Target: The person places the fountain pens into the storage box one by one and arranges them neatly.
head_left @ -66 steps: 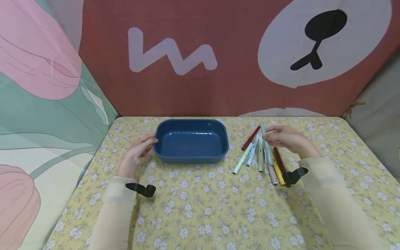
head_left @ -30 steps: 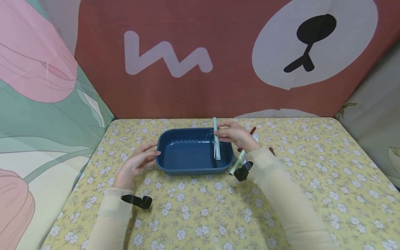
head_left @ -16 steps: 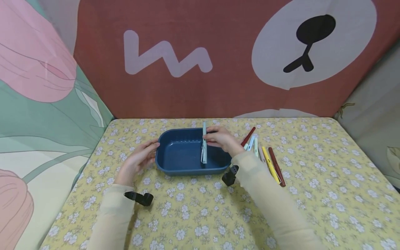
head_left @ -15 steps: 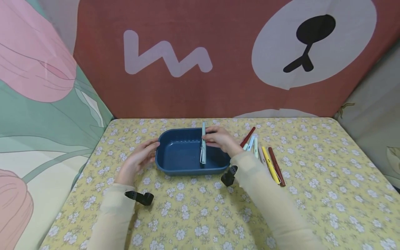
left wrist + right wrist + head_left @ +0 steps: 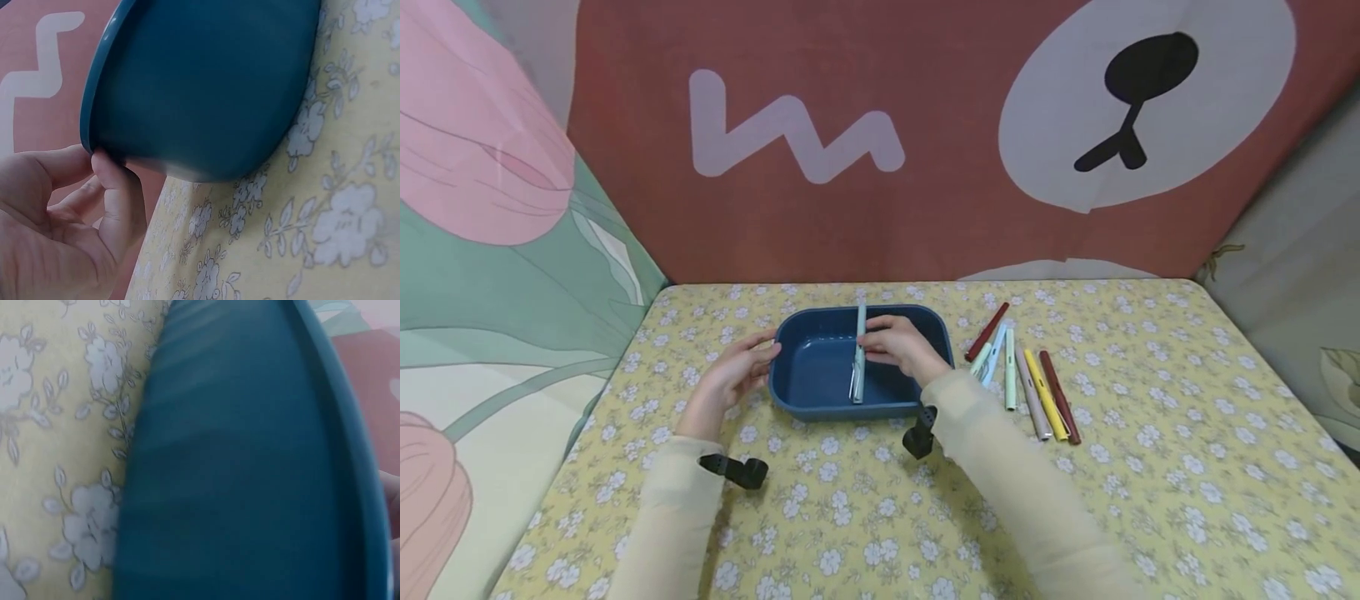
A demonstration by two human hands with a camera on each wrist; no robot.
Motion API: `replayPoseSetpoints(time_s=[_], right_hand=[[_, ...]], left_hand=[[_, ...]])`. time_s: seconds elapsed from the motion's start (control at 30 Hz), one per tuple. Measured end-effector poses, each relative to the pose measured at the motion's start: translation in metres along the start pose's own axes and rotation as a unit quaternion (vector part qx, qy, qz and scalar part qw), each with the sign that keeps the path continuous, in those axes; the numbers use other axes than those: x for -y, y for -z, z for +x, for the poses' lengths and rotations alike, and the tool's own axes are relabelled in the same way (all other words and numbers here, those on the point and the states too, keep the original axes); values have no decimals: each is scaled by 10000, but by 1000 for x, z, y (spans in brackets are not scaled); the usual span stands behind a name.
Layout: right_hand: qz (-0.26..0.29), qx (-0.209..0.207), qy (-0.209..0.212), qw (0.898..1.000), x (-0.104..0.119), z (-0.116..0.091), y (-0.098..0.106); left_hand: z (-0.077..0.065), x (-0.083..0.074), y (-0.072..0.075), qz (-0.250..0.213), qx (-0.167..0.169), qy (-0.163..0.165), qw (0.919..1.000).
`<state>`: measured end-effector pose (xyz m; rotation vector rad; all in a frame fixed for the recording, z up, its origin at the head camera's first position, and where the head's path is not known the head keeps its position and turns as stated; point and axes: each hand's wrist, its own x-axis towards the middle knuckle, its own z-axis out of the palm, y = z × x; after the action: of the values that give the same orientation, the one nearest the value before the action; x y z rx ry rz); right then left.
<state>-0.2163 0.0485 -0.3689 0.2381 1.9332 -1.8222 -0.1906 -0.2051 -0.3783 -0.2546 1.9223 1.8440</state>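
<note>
A blue plastic tub with a rounded rim stands on the table, with no pen lying in it. My left hand holds its left end, and the left wrist view shows thumb and fingers bent against the rim. Over the tub, my right hand pinches a pale blue-green pen that has a metal clip. The pen's lower end points toward the near wall, and its far end reaches past the far rim. In the right wrist view the tub's wall hides most of that hand.
Right of the tub lie several loose pens: a dark red pen, a pale green pen, a mauve pen, a yellow pen and another dark red one. A printed cloth wall rises behind the flowered table.
My right hand has lifted the pale blue-green pen from the pile and carried it left over the tub, to about its middle. My left hand has stayed at the tub's left end.
</note>
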Motion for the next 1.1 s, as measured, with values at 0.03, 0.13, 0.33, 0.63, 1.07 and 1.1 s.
replayPoseSetpoints(time_s=[0.03, 0.13, 0.33, 0.63, 1.07, 1.1], right_hand=[[16, -4, -13, 10000, -1, 0, -2], [73, 7, -95, 9999, -3, 2, -6], [86, 96, -203, 9997, -6, 4, -15], [-78, 267, -235, 9993, -12, 5, -22], [-192, 281, -423, 9985, -17, 9, -33], [-256, 307, -444, 9982, -17, 8, -34]], left_hand=[[0, 0, 0, -14, 10, 4, 10000], [0, 0, 0, -29, 12, 9, 10000], [1, 1, 1, -1, -38, 39, 10000], [1, 0, 0, -4, -91, 64, 9999], [-1, 0, 0, -16, -61, 66, 10000], [-1, 0, 0, -12, -67, 73, 10000]])
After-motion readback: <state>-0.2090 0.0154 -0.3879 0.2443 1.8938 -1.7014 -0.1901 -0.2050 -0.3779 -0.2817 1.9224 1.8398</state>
